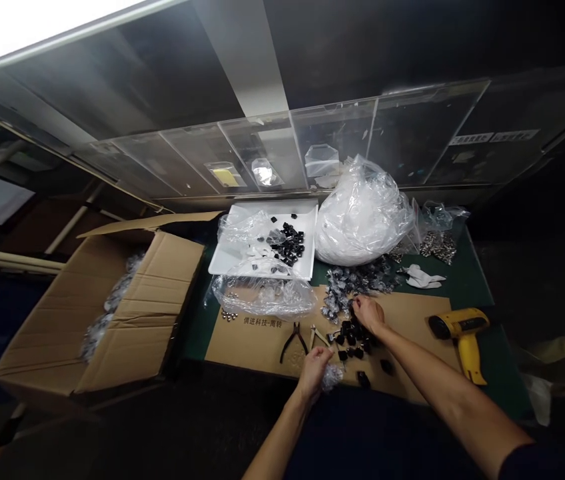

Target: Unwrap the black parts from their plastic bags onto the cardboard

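Observation:
My left hand is closed near the front edge of the cardboard sheet, beside a small clear plastic bundle; what its fingers pinch is too small to name. My right hand has its fingers pressed together at the edge of a pile of plastic-wrapped dark pieces, just above a group of loose black parts; its fingertips' content cannot be made out. Black-handled pliers and pale-handled pliers lie left of these parts.
A white tray holds black parts. Behind the wrapped pile sits a big plastic bag. A yellow heat gun lies at right, a white glove behind it. At left stands an open cardboard box. Clear bins line the back.

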A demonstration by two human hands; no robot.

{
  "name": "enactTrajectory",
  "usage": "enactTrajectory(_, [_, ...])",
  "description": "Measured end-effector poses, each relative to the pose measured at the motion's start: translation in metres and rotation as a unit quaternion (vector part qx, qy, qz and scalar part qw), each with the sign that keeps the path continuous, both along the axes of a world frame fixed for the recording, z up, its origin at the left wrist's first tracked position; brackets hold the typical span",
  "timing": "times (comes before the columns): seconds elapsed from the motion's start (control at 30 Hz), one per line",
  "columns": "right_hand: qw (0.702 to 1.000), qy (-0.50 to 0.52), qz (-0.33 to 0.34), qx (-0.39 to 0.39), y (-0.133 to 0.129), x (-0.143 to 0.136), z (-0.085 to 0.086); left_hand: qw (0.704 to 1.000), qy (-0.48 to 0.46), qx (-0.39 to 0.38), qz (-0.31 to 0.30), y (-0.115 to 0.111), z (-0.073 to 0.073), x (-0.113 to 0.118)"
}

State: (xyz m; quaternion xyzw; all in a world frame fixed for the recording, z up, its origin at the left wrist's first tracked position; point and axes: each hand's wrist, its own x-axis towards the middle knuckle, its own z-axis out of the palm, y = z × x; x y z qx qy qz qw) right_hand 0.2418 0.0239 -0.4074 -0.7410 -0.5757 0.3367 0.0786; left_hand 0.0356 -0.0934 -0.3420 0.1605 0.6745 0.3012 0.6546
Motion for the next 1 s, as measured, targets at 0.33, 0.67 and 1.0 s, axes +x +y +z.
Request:
enactTrajectory(0.33, [0.917, 0.386, -0.094, -0.041, -0.075, 0.003, 0.042, 0.991, -0.083, 0.046, -0.096, 0.039, 0.003, 0.024])
enactTrajectory(0.67, [0.871, 0.467, -0.128, -0.084, -0.096, -0.006, 0.066, 0.989, -0.026, 0.052, -0.137, 0.035, 0.006, 0.019])
enactTrajectory(1.0, [0.916, 0.374, -0.131, -0.058, -0.104, -0.017, 0.038, 0.994, -0.060, 0.020, -0.089, 0.020, -0.006, 0.015])
